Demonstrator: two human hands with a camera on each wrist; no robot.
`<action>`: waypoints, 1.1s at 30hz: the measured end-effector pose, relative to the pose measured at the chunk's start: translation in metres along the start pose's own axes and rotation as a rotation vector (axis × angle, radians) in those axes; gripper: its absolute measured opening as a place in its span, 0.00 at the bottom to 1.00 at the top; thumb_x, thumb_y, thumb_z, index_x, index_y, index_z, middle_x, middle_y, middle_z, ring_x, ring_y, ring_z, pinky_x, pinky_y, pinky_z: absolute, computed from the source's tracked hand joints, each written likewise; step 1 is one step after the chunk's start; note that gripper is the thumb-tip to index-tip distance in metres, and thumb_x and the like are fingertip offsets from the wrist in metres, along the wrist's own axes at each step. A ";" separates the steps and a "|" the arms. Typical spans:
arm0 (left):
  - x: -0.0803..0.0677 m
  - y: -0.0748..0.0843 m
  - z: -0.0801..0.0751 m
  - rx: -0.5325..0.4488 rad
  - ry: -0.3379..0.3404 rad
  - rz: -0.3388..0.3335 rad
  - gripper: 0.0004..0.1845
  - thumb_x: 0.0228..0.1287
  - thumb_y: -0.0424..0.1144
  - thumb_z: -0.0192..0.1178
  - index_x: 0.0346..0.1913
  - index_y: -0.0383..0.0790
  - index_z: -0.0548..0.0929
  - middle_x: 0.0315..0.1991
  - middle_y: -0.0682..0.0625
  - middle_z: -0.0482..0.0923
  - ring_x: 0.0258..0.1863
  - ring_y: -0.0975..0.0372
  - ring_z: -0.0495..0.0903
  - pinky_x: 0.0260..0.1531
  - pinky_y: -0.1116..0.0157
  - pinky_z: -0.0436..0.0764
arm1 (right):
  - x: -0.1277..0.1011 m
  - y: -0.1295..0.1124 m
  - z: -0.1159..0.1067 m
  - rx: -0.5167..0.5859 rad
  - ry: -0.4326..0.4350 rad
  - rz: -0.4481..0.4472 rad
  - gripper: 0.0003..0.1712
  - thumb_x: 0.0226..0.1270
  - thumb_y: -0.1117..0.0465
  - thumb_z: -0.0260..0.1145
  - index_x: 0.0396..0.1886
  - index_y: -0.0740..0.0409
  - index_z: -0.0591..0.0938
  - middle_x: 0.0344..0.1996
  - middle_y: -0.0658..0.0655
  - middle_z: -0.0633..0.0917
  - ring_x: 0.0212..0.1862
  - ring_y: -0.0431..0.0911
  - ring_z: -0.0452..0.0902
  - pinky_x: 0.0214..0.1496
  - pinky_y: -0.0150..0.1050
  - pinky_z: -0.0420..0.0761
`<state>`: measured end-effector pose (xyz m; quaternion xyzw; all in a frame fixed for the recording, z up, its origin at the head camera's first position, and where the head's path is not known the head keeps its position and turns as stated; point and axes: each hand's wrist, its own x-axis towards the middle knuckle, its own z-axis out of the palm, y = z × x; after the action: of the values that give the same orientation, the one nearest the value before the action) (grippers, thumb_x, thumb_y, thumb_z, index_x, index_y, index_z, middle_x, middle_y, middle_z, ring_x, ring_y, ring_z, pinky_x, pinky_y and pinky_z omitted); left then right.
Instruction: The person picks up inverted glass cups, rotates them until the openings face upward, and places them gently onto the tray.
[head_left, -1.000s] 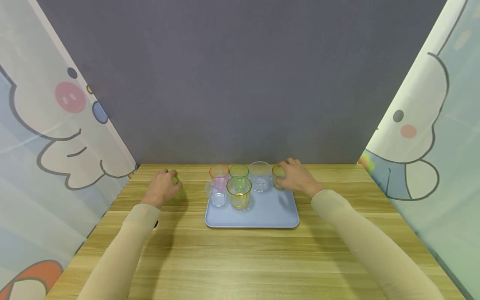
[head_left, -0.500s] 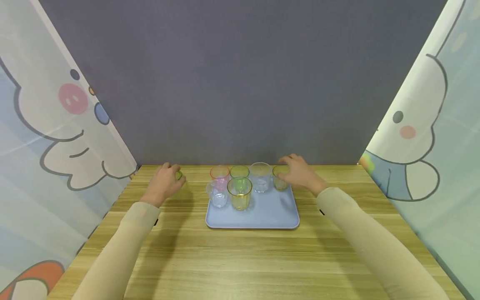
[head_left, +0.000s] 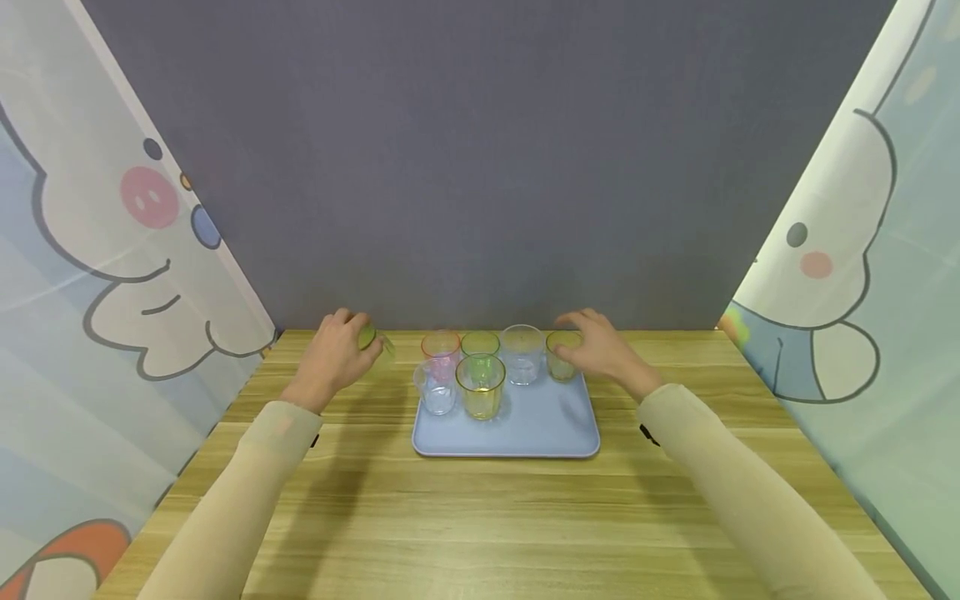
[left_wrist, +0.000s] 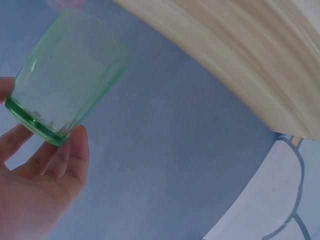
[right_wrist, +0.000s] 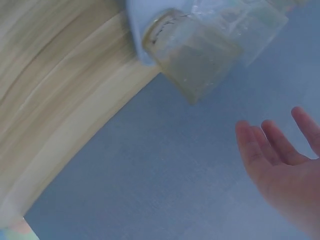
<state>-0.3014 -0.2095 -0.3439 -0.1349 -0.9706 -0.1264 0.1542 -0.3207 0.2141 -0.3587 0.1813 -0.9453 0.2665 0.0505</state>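
My left hand [head_left: 335,354] pinches a green glass [left_wrist: 70,75] near its thick base, thumb on one side and fingers on the other. In the head view that glass hangs left of the tray, base toward the hand and mouth tilted down to the right. My right hand [head_left: 600,346] hovers at the tray's back right corner beside an amber glass [head_left: 562,367]. In the right wrist view its loosely spread fingers are apart from that amber glass [right_wrist: 195,55], which stands upright on the tray.
On the light blue tray [head_left: 540,433] stand a pink glass [head_left: 442,362], a green-rimmed glass [head_left: 483,342], a yellow glass [head_left: 480,400] and clear glasses [head_left: 522,358]. A wooden table [head_left: 465,517] lies beneath. A grey panel [head_left: 480,167] rises behind.
My left hand has raised the green glass and moved it away and right, toward the tray. The right hand has drawn back from the amber glass, leaving it on the tray.
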 end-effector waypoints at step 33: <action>-0.013 0.037 0.003 -0.369 0.218 -0.078 0.25 0.71 0.47 0.60 0.60 0.30 0.79 0.56 0.32 0.75 0.54 0.39 0.75 0.54 0.40 0.73 | -0.027 -0.007 0.019 0.476 0.127 -0.068 0.33 0.67 0.62 0.69 0.69 0.68 0.73 0.65 0.69 0.73 0.66 0.66 0.67 0.64 0.58 0.75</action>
<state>-0.2790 -0.1770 -0.3433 -0.1088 -0.9131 -0.3216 0.2258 -0.2933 0.2071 -0.3767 0.2027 -0.8441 0.4908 0.0744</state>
